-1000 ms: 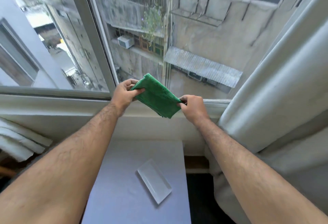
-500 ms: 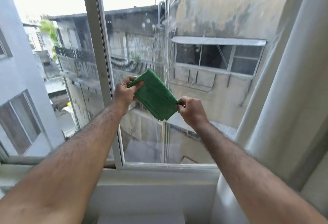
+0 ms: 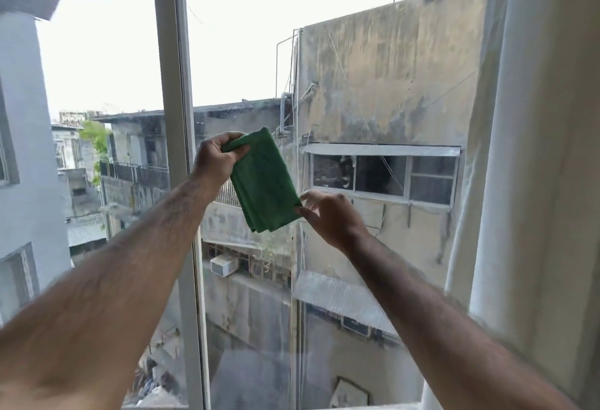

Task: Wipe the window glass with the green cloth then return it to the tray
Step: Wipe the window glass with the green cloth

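Observation:
A folded green cloth [image 3: 264, 183] hangs in front of the window glass [image 3: 373, 84], held up between both hands. My left hand [image 3: 214, 162] pinches its upper left corner. My right hand [image 3: 328, 214] pinches its lower right corner with thumb and fingers. The cloth sits just right of the white window frame post [image 3: 177, 149]. Whether it touches the glass cannot be told. The tray is out of view.
A pale curtain [image 3: 535, 149] hangs down the right side, close to my right arm. Another glass pane [image 3: 97, 84] lies left of the post. Buildings show outside. The bottom window rail [image 3: 357, 406] is just visible.
My view has tilted upward, so the table and tray have dropped out of sight. Both hands have raised the cloth higher against the window, and it now hangs more vertically.

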{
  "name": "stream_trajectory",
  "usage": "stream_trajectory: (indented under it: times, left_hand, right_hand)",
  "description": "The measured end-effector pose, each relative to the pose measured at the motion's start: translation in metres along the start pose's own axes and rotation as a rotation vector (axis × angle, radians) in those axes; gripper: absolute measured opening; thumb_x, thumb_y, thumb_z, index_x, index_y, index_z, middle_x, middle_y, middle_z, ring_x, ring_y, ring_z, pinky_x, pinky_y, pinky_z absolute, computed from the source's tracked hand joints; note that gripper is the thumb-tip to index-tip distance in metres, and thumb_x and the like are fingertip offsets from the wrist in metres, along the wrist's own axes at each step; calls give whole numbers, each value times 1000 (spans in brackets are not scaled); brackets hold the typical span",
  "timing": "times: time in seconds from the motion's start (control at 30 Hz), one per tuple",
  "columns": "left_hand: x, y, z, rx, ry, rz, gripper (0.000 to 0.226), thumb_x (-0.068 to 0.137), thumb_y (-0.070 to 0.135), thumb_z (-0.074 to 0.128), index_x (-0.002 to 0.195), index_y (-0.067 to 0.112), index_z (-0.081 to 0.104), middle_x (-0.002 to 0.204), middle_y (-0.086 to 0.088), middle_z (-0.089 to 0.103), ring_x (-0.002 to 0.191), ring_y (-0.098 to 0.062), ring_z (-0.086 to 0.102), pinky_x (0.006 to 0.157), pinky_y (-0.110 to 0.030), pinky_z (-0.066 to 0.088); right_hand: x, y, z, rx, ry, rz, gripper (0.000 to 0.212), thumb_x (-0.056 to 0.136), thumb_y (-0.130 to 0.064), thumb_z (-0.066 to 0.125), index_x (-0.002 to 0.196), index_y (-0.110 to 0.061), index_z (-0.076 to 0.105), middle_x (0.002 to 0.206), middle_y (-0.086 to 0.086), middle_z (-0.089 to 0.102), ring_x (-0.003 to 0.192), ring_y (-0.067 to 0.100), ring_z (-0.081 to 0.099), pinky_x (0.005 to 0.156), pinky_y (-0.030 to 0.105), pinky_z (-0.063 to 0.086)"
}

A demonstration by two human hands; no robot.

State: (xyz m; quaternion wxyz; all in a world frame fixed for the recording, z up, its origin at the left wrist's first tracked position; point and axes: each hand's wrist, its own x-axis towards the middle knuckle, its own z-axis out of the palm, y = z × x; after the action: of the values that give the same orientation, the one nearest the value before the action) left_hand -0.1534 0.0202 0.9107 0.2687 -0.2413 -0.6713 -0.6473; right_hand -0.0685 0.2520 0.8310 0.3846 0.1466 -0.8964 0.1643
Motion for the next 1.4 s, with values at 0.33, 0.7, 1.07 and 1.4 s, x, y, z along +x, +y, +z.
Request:
stream_trajectory:
  times: [0.33, 0.7, 1.07, 1.4]
  left_hand:
    - [37, -14, 13, 813, 244, 316, 20, 88, 6, 75, 108, 6, 72, 109, -18, 70, 102, -34, 63, 87, -45, 56]
    - [15, -103, 56, 1061, 275, 626, 42, 104, 11, 57, 137, -14, 54, 135, -36, 57, 120, -49, 60, 99, -59, 54]
    - [67, -49, 173, 1002, 365, 698, 76, 109, 55, 32, 160, 0, 28, 169, -20, 29, 159, -34, 23, 132, -52, 17]
    - [-60, -198, 114, 1375, 35, 893, 77, 109, 54, 35, 162, 0, 22, 172, -21, 18, 159, -36, 22, 131, -54, 18]
  right_hand:
    - [36, 143, -54, -401, 510, 168, 47, 106, -22, 61, 145, 4, 57, 159, 30, 51, 156, 46, 42, 125, 63, 42]
    - [48, 216, -32, -596, 539, 125, 70, 116, -53, 22, 175, -17, 11, 183, 20, 2, 170, 40, 4, 138, 59, 10]
    - [53, 229, -22, -621, 697, 57, 66, 117, -50, 26, 174, -19, 18, 182, 18, 10, 171, 37, 8, 139, 51, 3]
    - [53, 232, -22, -638, 738, 44, 66, 117, -49, 32, 174, -20, 19, 182, 17, 13, 171, 35, 11, 139, 54, 11]
